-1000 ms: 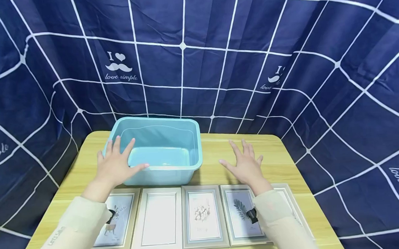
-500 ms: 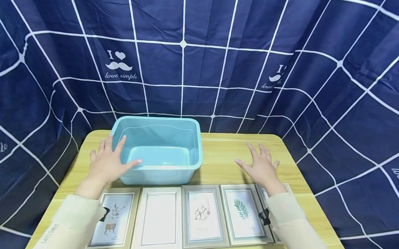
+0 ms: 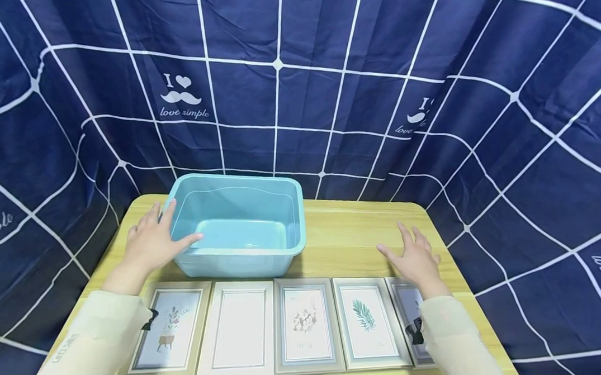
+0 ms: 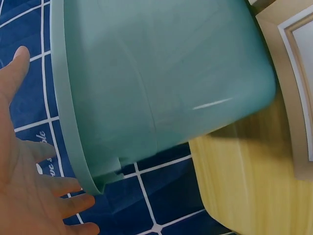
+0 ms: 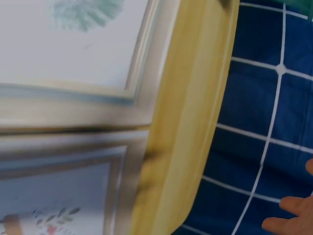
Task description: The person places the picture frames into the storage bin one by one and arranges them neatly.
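Observation:
My left hand [image 3: 152, 244] is spread beside the left rim of a light blue plastic bin [image 3: 238, 265], its thumb over the front left corner. In the left wrist view the fingers lie close to the bin's rim [image 4: 78, 122]; contact cannot be told. My right hand [image 3: 417, 261] hovers with spread fingers over the table's right side, holding nothing. Picture frames lie in a row in front of the bin: a tan one with a potted plant [image 3: 172, 330], a blank white one [image 3: 238, 333], a flower print [image 3: 305, 330], a green leaf print [image 3: 364, 322], and one partly hidden by my right sleeve [image 3: 405, 300].
Everything stands on a light wooden table [image 3: 340, 230] with rounded corners. A dark blue curtain [image 3: 246, 100] with white grid lines hangs around its back and sides. Wood shows between the bin and the table's right edge.
Both hands have moved apart: the left slid outward to the bin's left side, the right drifted right and slightly toward me. The leaf print is now uncovered. Bin and frames stay put.

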Action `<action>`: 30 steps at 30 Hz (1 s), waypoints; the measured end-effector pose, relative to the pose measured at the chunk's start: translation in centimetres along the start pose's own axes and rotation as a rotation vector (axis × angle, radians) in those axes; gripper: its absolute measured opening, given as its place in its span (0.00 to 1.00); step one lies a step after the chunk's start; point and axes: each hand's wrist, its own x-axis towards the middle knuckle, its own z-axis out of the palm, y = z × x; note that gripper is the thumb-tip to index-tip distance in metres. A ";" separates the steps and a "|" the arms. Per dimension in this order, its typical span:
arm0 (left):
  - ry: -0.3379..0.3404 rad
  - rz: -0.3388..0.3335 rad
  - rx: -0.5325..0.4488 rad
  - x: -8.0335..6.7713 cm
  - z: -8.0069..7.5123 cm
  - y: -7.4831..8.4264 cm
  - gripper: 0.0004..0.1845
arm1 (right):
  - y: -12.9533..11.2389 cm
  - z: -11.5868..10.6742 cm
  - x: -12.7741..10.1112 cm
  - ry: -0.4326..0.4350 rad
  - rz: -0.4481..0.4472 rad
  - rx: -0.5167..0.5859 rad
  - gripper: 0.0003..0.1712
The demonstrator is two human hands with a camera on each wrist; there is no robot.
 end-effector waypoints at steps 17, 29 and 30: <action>0.039 -0.006 -0.172 0.3 -0.3 -2.7 0.55 | 6.2 0.9 -0.9 -0.065 0.076 0.046 0.58; -0.015 -0.075 -0.319 0.4 0.0 -3.7 0.53 | 10.3 1.5 -1.7 -0.084 0.077 0.108 0.57; -0.021 -0.085 -0.334 0.4 0.0 -3.7 0.53 | 10.7 1.6 -1.8 -0.096 0.086 0.114 0.57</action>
